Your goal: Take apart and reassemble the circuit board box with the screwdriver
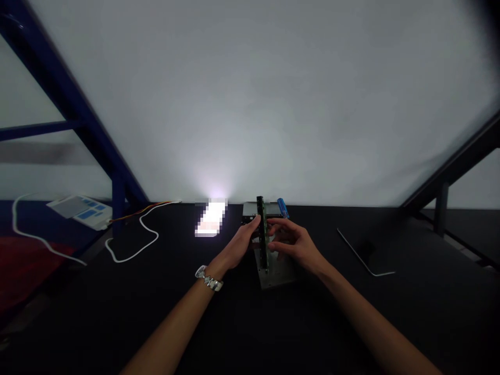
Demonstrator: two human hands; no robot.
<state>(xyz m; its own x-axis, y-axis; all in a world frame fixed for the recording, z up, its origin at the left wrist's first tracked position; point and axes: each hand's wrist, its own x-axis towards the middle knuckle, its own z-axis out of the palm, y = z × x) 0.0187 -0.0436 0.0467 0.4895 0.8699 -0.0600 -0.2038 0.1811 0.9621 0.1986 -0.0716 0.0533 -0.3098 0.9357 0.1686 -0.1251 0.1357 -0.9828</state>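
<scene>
"Where's the circuit board (pixel 263 250)?"
"Upright over the metal plate (pixel 276 278), toward the bench's (pixel 242 323) far edge. Left hand (pixel 236 247) grips it; right hand (pixel 299 244) half-curled beside it, contact unclear."
"Best hold?"
"Steady, by its edges, sparing components."

Backed by a pale, plain wall (pixel 273 104), darkening toward the upper corners.
Lit low, left of centre, by a glowing rectangle (pixel 212 217); spread below with a matte black tabletop (pixel 230 328); flanked by blue metal beams (pixel 74 117) at left, dark framing (pixel 441 208) at right.
</scene>
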